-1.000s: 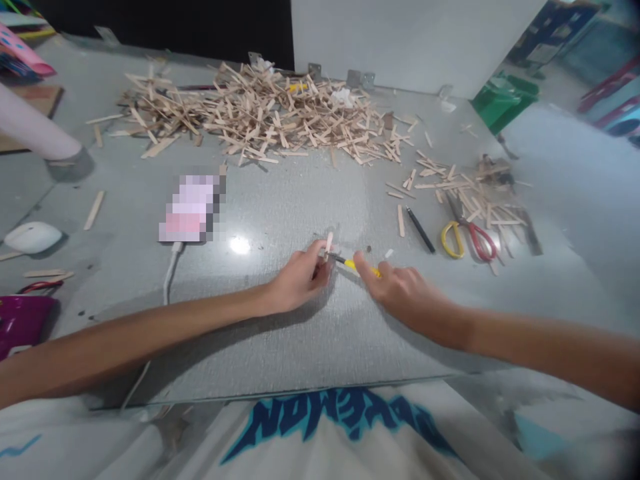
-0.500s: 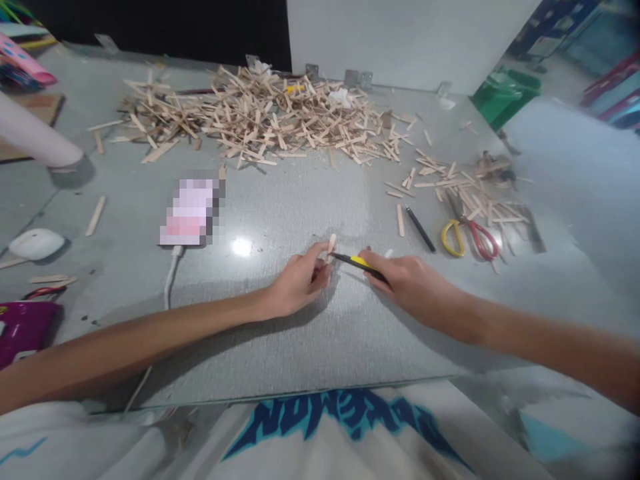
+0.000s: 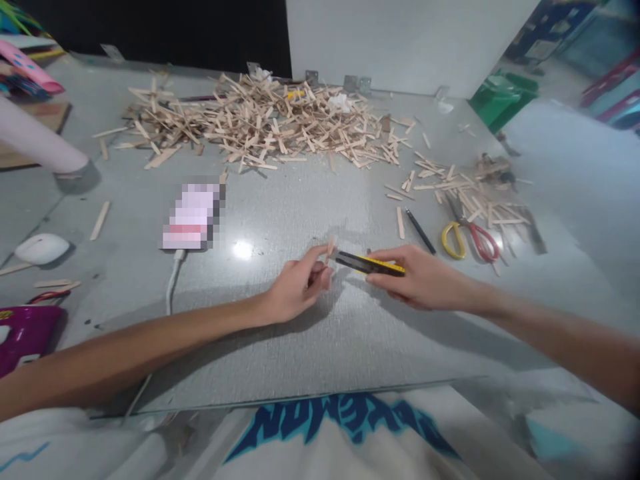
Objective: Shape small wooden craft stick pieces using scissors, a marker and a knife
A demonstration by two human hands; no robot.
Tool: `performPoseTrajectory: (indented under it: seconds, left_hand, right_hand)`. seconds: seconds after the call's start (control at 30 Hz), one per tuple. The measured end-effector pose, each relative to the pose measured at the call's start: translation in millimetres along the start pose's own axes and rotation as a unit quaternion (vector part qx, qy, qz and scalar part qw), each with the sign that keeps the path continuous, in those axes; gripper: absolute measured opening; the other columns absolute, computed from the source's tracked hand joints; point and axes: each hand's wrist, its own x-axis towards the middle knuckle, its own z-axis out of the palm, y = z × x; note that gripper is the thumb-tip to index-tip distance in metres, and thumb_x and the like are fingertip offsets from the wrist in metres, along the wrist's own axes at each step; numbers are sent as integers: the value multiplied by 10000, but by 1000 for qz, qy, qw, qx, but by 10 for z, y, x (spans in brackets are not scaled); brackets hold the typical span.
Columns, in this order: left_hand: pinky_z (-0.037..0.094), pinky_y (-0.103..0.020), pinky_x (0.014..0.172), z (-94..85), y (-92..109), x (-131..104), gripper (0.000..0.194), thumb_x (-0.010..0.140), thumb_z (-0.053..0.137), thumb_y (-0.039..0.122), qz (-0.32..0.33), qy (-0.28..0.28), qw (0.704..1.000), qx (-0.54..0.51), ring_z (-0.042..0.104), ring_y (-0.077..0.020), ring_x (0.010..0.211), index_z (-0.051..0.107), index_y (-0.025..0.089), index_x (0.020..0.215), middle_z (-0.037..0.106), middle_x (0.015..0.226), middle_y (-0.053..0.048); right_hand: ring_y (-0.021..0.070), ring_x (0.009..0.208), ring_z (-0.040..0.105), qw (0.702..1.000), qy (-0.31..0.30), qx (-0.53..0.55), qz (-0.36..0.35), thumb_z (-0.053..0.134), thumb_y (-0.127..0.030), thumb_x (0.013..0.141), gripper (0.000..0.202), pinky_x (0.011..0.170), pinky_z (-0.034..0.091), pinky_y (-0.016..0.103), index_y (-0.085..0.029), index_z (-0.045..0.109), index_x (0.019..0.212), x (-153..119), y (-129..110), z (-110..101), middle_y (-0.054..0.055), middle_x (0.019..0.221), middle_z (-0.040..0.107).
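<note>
Between the thumb and fingers of my left hand (image 3: 297,283) is a small wooden stick (image 3: 330,248), its tip pointing up and away from me. My right hand (image 3: 420,277) grips a yellow and black utility knife (image 3: 373,263). The knife's front end points left and comes up to the stick; whether the blade touches it I cannot tell. Both hands are above the middle of the grey table (image 3: 280,213). To the right of the knife lie a loose wooden stick (image 3: 401,223) and a black pen (image 3: 421,231).
A large heap of wooden sticks (image 3: 280,123) spreads along the back. Scissors (image 3: 467,237) with yellow and red handles lie at right beside more sticks. A blurred phone (image 3: 193,217) with a white cable (image 3: 173,287), a white mouse (image 3: 43,248) and a purple object (image 3: 30,333) are at left.
My right hand has turned the knife, so its broad side now shows, and the hand has shifted slightly right. My left hand still holds the stick in nearly the same place.
</note>
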Motion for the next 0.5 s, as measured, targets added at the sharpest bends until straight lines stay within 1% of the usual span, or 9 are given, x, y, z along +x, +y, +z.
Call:
performPoseTrajectory:
  seconds: [0.1, 0.17, 0.2, 0.23, 0.3, 0.33, 0.37, 0.4, 0.5]
  left_hand:
    - [424, -158, 524, -12, 10, -7, 394, 1138, 474, 277, 17, -14, 1000, -7, 545, -66, 503, 436, 177, 1517, 679, 743, 64]
    - [427, -155, 519, -24, 26, -4, 378, 1136, 490, 269, 20, -23, 999, -17, 563, -67, 507, 456, 168, 1498, 690, 742, 56]
    - [431, -156, 516, -31, 38, -2, 373, 1136, 494, 267, 19, -28, 999, -23, 571, -70, 510, 462, 166, 1494, 694, 743, 53]
    - [437, -157, 513, -38, 51, 0, 373, 1138, 495, 269, 18, -32, 999, -30, 579, -73, 512, 468, 166, 1495, 698, 744, 49]
    - [450, -160, 511, -49, 80, 1, 376, 1142, 499, 283, 10, -43, 998, -45, 592, -78, 516, 478, 169, 1500, 705, 746, 43]
    - [453, -161, 510, -53, 95, 2, 376, 1146, 499, 291, 6, -47, 997, -53, 594, -78, 516, 482, 170, 1501, 706, 745, 42]
    - [452, -161, 508, -56, 108, 2, 373, 1148, 499, 298, 3, -50, 997, -61, 593, -78, 513, 487, 170, 1498, 705, 742, 42]
    - [449, -160, 506, -58, 120, 3, 368, 1149, 497, 300, -1, -53, 996, -67, 590, -77, 511, 489, 171, 1493, 702, 740, 43]
    - [442, -160, 501, -58, 143, 7, 359, 1148, 488, 290, -13, -55, 995, -78, 581, -76, 508, 485, 176, 1488, 692, 734, 50]
  right_hand:
    - [105, 385, 441, 996, -54, 63, 40, 626, -527, 1051, 373, 382, 295, 231, -180, 738, 1128, -27, 39, -73, -74, 572, 523]
    - [106, 387, 441, 997, -59, 44, 33, 633, -545, 1048, 394, 382, 304, 231, -180, 758, 1129, -32, 77, -111, -67, 572, 535]
    - [115, 409, 472, 999, -43, 14, 17, 638, -543, 1047, 398, 404, 332, 233, -183, 775, 1149, -35, 94, -129, -55, 582, 565]
    - [131, 458, 533, 1000, -15, -24, -6, 644, -530, 1046, 395, 446, 381, 238, -189, 792, 1179, -40, 107, -142, -31, 617, 624]
    - [179, 645, 680, 991, 53, -103, -67, 659, -488, 1042, 381, 588, 487, 262, -207, 816, 1246, -58, 121, -153, 39, 808, 776]
    - [201, 744, 721, 984, 77, -133, -95, 663, -470, 1042, 377, 662, 517, 278, -214, 821, 1269, -69, 122, -148, 67, 926, 821]
    - [215, 802, 737, 977, 92, -155, -115, 658, -456, 1046, 374, 714, 527, 290, -218, 823, 1282, -80, 121, -137, 81, 1004, 839]
    - [218, 813, 738, 972, 97, -172, -128, 645, -445, 1055, 369, 737, 526, 296, -219, 823, 1286, -91, 119, -120, 84, 1028, 845]
    - [198, 724, 703, 962, 98, -210, -143, 589, -420, 1092, 342, 718, 489, 293, -230, 822, 1254, -114, 115, -54, 64, 944, 837]
